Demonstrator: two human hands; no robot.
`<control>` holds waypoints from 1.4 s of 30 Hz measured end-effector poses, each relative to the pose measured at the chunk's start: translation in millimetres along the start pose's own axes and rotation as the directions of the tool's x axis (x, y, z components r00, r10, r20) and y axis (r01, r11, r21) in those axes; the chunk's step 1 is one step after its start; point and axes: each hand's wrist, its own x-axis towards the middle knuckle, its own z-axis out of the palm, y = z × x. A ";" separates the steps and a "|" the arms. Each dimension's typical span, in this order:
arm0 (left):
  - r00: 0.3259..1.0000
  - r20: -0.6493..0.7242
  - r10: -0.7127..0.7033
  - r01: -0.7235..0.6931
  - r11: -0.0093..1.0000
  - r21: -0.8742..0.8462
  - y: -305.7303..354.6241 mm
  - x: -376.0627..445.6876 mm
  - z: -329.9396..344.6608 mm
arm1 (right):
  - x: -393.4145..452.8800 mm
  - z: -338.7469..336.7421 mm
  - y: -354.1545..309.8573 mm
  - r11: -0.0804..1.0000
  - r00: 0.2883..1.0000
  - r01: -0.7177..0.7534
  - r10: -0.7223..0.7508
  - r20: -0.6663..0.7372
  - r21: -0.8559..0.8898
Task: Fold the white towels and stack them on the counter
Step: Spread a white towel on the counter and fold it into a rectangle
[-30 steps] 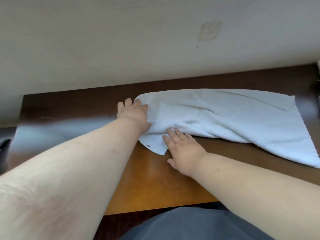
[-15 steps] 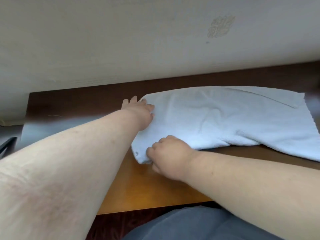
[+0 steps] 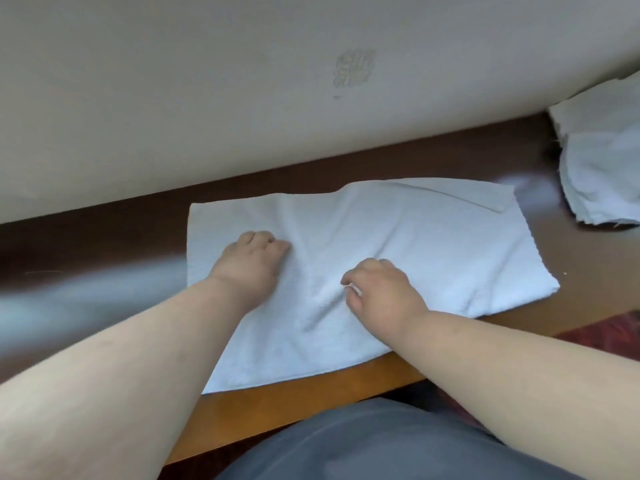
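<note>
Both grips, left hand [image 3: 251,261] and right hand [image 3: 379,292], press curled fingers into the white towel [image 3: 433,251] spread beneath them on the worktop [image 3: 294,403]; soft, light, limp, it seems best pinched at corners.

Room: wooden counter [image 3: 284,407], plain wall [image 3: 173,98]

Wall [image 3: 173,98] behind: plain off-white, fills the top half of the view. Rough scuffed patch [image 3: 353,68] on it, right of centre, with a tiny dark speck just below. Bench [image 3: 294,403]: glossy wood, dark brown along the wall, orange-brown at the near edge. Soft daylight glare streak [image 3: 86,292] on the left of the top. Dark red patterned floor covering [image 3: 609,336] shows past the near edge, at right.
</note>
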 end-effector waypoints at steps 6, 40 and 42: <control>0.941 0.155 -0.300 0.312 0.949 -0.055 9.4 -2.4 6.6 | -36.0 -22.2 130.0 0.818 0.806 -0.550 0.573 0.150 -0.170; 0.994 0.112 0.015 -0.028 0.993 0.117 372.3 257.7 -90.1 | -82.0 -102.8 299.8 0.514 0.847 -0.521 0.414 0.335 0.682; 0.998 0.054 -0.008 0.005 0.998 0.061 369.5 262.3 -90.8 | -87.7 -104.2 305.7 0.472 0.829 -0.549 0.414 0.376 0.690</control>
